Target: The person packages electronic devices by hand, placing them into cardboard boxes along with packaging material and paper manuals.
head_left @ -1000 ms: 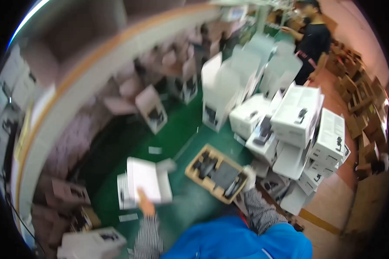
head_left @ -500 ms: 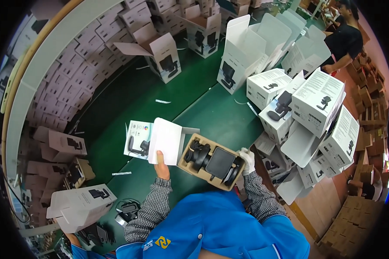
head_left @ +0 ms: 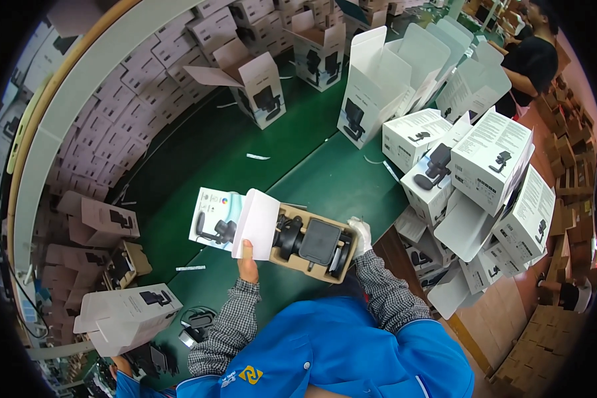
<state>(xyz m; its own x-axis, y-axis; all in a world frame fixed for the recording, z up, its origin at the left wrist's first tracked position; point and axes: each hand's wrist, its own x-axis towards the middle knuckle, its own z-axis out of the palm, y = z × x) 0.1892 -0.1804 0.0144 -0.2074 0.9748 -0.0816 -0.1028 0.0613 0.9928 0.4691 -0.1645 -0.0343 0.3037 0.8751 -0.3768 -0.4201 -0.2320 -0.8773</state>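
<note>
My left hand (head_left: pixel 247 265), bare, grips the lower edge of an open white product box (head_left: pixel 210 211), which lies sideways with its white flap (head_left: pixel 258 224) standing out. In my white-gloved right hand (head_left: pixel 361 235) is the right end of a brown moulded pulp tray (head_left: pixel 306 266). Nested in the tray is a black microphone set (head_left: pixel 320 241), with a squarish head and round parts beside it. The tray's left end reaches the mouth of the box and is partly hidden by the flap.
Open white boxes (head_left: pixel 370 99) stand at the back of the green table (head_left: pixel 312 172). Several more boxes (head_left: pixel 487 159) are piled at the right. Cables and small black parts (head_left: pixel 198 320) lie at the near left. A co-worker (head_left: pixel 534 63) stands at the far right.
The tray has moved left and levelled out, so its left end now meets the box opening. My right hand has come left with it; the left hand keeps its hold on the box.
</note>
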